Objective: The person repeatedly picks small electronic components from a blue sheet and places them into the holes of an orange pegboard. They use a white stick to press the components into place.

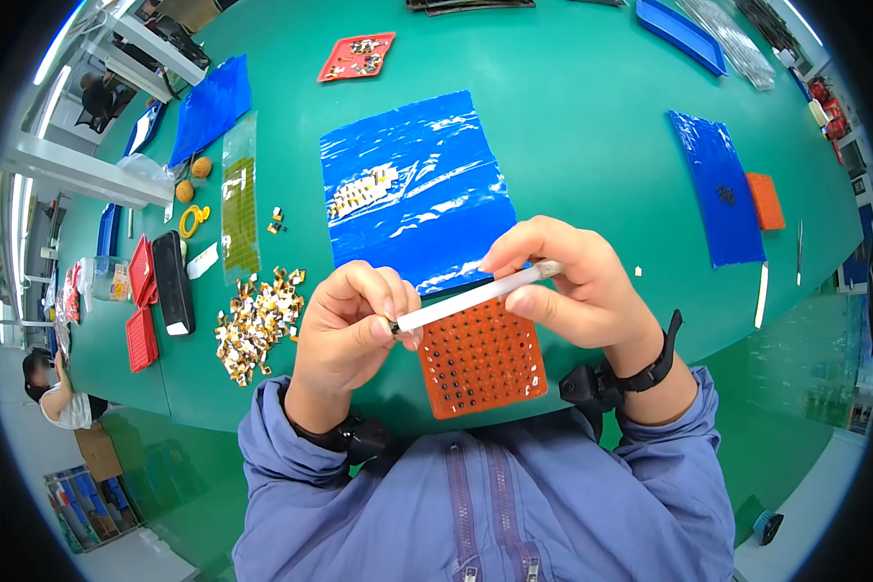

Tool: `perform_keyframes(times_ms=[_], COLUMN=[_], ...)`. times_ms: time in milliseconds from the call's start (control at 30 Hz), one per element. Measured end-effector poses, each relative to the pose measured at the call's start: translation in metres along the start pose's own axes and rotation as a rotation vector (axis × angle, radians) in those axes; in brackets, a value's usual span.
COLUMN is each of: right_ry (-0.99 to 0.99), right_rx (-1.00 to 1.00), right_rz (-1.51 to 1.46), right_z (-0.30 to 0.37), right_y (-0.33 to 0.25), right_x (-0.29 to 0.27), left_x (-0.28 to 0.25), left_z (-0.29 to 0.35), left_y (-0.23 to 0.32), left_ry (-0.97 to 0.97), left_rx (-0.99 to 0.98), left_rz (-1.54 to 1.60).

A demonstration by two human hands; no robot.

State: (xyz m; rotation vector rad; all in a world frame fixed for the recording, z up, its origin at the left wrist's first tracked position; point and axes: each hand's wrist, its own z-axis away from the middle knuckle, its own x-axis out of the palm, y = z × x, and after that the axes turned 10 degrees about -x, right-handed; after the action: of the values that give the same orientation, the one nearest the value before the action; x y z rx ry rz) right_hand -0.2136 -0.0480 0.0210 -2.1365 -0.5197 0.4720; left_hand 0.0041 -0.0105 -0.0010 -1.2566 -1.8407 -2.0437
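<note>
At the far left of the work area, a loose pile of small white-and-brown pieces (259, 325) is spread on the green surface (592, 145). Just to its right, the left hand (344, 320) is raised over the near edge, its forearm brought up from below and its wrist bent inward. Its thumb and index finger are pressed together on a small dark piece (395, 328) at the left end of a white stick (470, 299); the other fingers are curled behind. The stick is held between both hands, tilted upward to the right, above an orange perforated tray (507, 393) and the near edge of a blue sheet (436, 213), on which white pieces (362, 191) are laid in rows. By the right hand (572, 286), the stick's right part is gripped, with the thumb set along the near side and the index finger arched over the far side; whether that fingertip is touching the stick cannot be told. The right forearm is angled inward, a black strap (658, 367) being worn at the wrist.
</note>
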Motion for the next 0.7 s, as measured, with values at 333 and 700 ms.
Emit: perform_keyframes(times_ms=[333,700], right_ry=[-0.051,-0.080], right_rx=[-0.073,-0.021], right_rz=[0.084,0.111], right_z=[0.001,0.000], right_y=[0.008,0.004], right_x=[-0.002,-0.002], left_x=[0.000,0.002], left_z=[0.001,0.000], left_y=[0.000,0.002], left_ry=[-0.009,-0.013], left_rx=[-0.022,-0.030], left_rz=[0.004,0.004])
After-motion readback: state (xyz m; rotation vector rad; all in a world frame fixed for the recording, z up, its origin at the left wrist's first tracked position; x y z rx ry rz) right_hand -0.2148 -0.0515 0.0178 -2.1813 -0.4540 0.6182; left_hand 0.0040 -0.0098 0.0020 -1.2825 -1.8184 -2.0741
